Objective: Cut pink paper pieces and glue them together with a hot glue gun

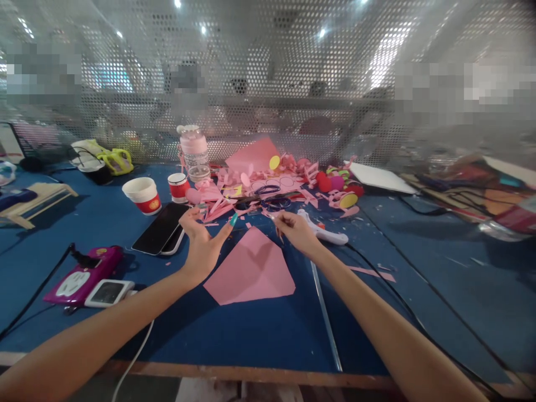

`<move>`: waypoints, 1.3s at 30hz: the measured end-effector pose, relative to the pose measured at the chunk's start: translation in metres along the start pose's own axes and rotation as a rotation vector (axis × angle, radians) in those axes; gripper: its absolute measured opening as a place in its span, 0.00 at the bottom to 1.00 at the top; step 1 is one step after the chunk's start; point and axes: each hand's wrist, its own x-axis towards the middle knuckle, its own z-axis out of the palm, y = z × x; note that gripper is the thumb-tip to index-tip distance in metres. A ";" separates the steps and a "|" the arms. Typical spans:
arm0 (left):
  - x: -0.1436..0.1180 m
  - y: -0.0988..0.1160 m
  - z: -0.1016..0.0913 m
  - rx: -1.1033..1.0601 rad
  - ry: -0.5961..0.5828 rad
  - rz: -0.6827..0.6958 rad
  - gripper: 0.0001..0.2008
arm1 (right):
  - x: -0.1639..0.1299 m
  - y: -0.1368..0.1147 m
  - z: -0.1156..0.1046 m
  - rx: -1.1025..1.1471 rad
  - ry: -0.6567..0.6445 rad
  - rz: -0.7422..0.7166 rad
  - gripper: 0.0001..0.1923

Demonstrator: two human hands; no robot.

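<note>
My left hand (204,241) hovers palm-up over the blue table (259,335), fingers spread, holding nothing, just left of a folded pink paper sheet (252,269). My right hand (295,229) has its fingers pinched together above the sheet's far corner; a tiny pink scrap may be in them, too small to tell. Scissors (268,198) lie just beyond both hands among pink paper scraps (221,204). A white glue gun (324,233) lies right behind my right hand.
Two stacked phones (161,229) lie left of my left hand. Two red paper cups (144,195), a pink-lidded jar (195,152), a purple power strip (84,273) and a small white device (108,292) stand on the left. Coloured pom-poms (335,183), a white board (379,177) and cables lie right.
</note>
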 end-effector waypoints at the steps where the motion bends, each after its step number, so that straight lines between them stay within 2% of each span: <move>1: 0.000 -0.002 0.002 -0.027 0.004 -0.070 0.31 | 0.000 0.001 0.000 0.019 0.012 0.005 0.18; 5: 0.002 -0.009 0.005 -0.130 -0.073 -0.239 0.31 | 0.002 0.005 -0.001 0.104 0.051 0.034 0.19; 9: 0.004 -0.006 0.004 -0.095 -0.324 -0.360 0.27 | 0.001 0.005 0.001 0.125 0.082 0.055 0.20; 11: 0.004 -0.002 0.004 -0.078 -0.440 -0.368 0.26 | 0.000 0.005 0.003 0.149 0.082 0.070 0.20; 19: 0.010 0.007 0.004 -0.252 -0.736 -0.331 0.28 | -0.002 0.000 0.007 0.282 0.056 0.164 0.22; 23: 0.014 0.004 0.005 -0.274 -0.764 -0.319 0.30 | -0.002 -0.005 0.009 0.336 0.041 0.203 0.22; 29: 0.013 0.008 0.008 -0.436 -0.777 -0.479 0.29 | -0.002 -0.011 0.007 0.368 0.042 0.234 0.25; 33: 0.013 0.011 0.008 -0.456 -0.763 -0.504 0.30 | -0.002 -0.012 0.003 0.451 0.044 0.258 0.29; 39: 0.013 0.012 0.007 -0.481 -0.775 -0.510 0.29 | -0.003 -0.018 -0.002 0.508 -0.051 0.281 0.35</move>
